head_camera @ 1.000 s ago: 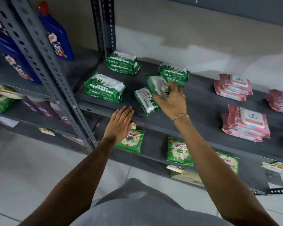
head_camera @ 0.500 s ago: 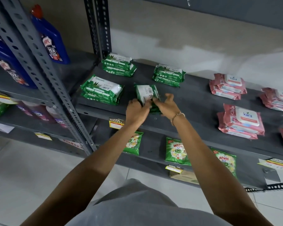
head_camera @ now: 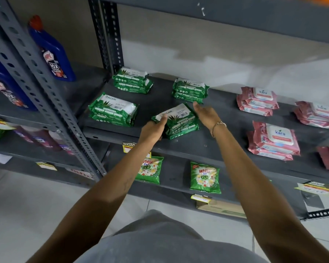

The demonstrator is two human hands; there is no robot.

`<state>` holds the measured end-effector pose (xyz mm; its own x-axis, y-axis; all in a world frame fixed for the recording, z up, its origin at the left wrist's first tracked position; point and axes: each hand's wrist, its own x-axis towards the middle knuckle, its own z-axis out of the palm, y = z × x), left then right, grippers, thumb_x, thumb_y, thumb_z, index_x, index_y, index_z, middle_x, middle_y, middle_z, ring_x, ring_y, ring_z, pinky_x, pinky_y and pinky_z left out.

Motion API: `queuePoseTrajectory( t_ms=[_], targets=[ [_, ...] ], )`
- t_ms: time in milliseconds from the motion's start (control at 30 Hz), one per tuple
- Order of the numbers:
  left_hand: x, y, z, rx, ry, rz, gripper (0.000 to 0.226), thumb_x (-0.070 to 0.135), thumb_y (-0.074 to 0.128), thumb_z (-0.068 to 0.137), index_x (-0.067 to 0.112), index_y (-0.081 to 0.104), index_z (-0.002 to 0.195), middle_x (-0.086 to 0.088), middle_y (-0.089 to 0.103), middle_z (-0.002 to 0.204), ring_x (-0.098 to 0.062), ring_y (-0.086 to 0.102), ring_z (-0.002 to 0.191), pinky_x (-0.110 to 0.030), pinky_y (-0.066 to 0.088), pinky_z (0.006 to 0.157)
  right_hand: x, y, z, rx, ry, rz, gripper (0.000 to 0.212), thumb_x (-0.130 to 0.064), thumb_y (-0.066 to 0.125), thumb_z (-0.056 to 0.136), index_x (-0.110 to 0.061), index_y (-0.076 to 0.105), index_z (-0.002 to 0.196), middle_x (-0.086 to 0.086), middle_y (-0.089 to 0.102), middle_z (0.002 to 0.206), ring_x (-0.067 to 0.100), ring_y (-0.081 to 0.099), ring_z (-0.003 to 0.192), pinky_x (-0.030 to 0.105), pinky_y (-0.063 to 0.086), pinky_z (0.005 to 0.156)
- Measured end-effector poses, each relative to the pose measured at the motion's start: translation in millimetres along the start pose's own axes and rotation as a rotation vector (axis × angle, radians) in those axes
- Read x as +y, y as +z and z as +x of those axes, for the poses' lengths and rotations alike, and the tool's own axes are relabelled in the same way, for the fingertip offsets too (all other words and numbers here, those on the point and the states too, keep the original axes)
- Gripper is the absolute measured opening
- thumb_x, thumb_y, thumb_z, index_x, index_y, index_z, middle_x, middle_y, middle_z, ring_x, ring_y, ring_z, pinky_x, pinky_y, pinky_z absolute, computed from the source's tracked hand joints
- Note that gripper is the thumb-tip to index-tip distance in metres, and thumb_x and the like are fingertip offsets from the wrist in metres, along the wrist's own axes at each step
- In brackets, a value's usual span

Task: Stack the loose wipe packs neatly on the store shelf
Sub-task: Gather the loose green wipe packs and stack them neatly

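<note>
- Green wipe packs sit in four low stacks on the grey shelf [head_camera: 207,141]: two at the back, near the wall, and two nearer the front edge, so the row reads as a tidy grid.
- Front stack [head_camera: 179,122], the one being worked on, lies near the shelf's front lip, between the front-left stack [head_camera: 112,110] and the pink packs [head_camera: 273,141] further right; it is turned somewhat askew to the edge, and I judge this is why both hands are at it.
- Left hand [head_camera: 153,130] rests against the stack's near-left end, thumb up on the white label of the top pack, fingers tucked at the side. Its grip is a narrow pinch on that top pack, probably to keep it from sliding off the one beneath.
- Right hand [head_camera: 205,113] is at the stack's far-right corner with palm turned inward and fingers loose; its grip is wide and holds nothing. Whether it touches the pack I cannot tell.
- Both forearms reach up and forward and converge on the stack, wrists roughly level with the shelf; a thin bracelet [head_camera: 217,126] circles the right wrist.
- Back-right stack [head_camera: 190,90] stands just behind the right hand's fingertips, so squaring the front stack calls for a short nudge rather than a sweep.
- Detergent pouches [head_camera: 204,177] on the lower shelf and blue bottles [head_camera: 51,52] in the left bay are well apart from the work.
</note>
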<state>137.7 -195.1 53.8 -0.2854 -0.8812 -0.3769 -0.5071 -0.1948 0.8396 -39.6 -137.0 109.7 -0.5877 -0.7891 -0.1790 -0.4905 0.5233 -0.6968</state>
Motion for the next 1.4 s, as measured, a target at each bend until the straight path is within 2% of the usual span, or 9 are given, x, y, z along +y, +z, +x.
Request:
queuePoseTrajectory(
  t_ms=[100,233,400,600,733,867,1000,1133,1400],
  targets=[
    [6,0,12,-0.033,0.007,-0.115,0.058,0.065,0.056,0.081,0.009,0.061,0.095,-0.003,0.061,0.092,-0.019,0.064,0.079,-0.041,0.058,0.082,11,3,6,-0.149,0.173,0.094,0.049,-0.055,0.049,0.088,-0.007,0.060,0.095,0.010,0.064,0.096,0.019,0.060,0.080,0.036,0.054,0.078],
    [13,-10,29,-0.103,-0.012,-0.125,0.086,0.065,0.062,0.075,0.000,0.050,0.130,-0.009,0.055,0.117,-0.027,0.054,0.107,-0.047,0.047,0.098,34,7,-3,-0.190,0.251,0.323,0.074,-0.056,0.060,0.081,-0.003,0.048,0.131,0.005,0.056,0.128,0.015,0.061,0.093,0.027,0.055,0.069],
    [17,-12,40,-0.188,0.013,-0.104,0.084,0.068,0.063,0.073,0.002,0.053,0.125,-0.009,0.053,0.124,-0.029,0.049,0.118,-0.048,0.042,0.102,50,20,-13,-0.175,0.320,0.508,0.072,-0.051,0.065,0.079,-0.001,0.049,0.128,0.011,0.058,0.129,0.023,0.060,0.107,0.030,0.054,0.077],
    [17,-14,43,-0.244,0.027,-0.150,0.100,0.065,0.066,0.072,0.002,0.036,0.144,-0.012,0.035,0.153,-0.029,0.037,0.136,-0.049,0.035,0.109,41,18,-12,-0.132,0.363,0.540,0.084,-0.062,0.069,0.068,-0.005,0.051,0.127,0.006,0.059,0.124,0.021,0.061,0.102,0.028,0.053,0.068],
    [17,-15,45,-0.261,0.000,-0.193,0.080,0.054,0.071,0.076,0.004,0.049,0.135,-0.009,0.048,0.144,-0.024,0.048,0.126,-0.042,0.046,0.100,45,17,-9,-0.124,0.347,0.574,0.081,-0.051,0.078,0.066,0.000,0.053,0.124,0.008,0.057,0.129,0.021,0.058,0.108,0.027,0.051,0.071],
    [18,-14,44,-0.272,-0.012,-0.196,0.057,0.047,0.070,0.080,0.005,0.056,0.116,-0.007,0.050,0.140,-0.020,0.049,0.118,-0.035,0.045,0.084,43,18,-10,-0.126,0.334,0.570,0.065,-0.047,0.076,0.070,0.000,0.057,0.111,0.007,0.059,0.120,0.016,0.058,0.095,0.024,0.049,0.062],
    [18,-12,46,-0.283,-0.011,-0.182,0.068,0.049,0.070,0.080,0.001,0.053,0.126,-0.008,0.051,0.140,-0.020,0.048,0.122,-0.038,0.045,0.096,45,15,-12,-0.144,0.338,0.558,0.068,-0.046,0.076,0.071,0.001,0.056,0.115,0.008,0.061,0.115,0.014,0.061,0.087,0.021,0.050,0.054],
    [17,-12,48,-0.310,0.015,-0.173,0.074,0.053,0.072,0.075,0.006,0.056,0.130,-0.007,0.052,0.141,-0.023,0.046,0.129,-0.044,0.041,0.106,48,13,-14,-0.186,0.337,0.624,0.059,-0.036,0.077,0.073,0.003,0.059,0.113,0.013,0.063,0.120,0.023,0.061,0.107,0.029,0.055,0.073],
    [15,-12,45,-0.294,0.029,-0.176,0.076,0.058,0.074,0.069,0.009,0.060,0.126,-0.005,0.052,0.140,-0.023,0.045,0.130,-0.037,0.043,0.094,46,11,-15,-0.209,0.324,0.635,0.029,-0.028,0.074,0.078,-0.006,0.062,0.090,0.012,0.066,0.114,0.024,0.062,0.108,0.031,0.053,0.078]
  ],
)
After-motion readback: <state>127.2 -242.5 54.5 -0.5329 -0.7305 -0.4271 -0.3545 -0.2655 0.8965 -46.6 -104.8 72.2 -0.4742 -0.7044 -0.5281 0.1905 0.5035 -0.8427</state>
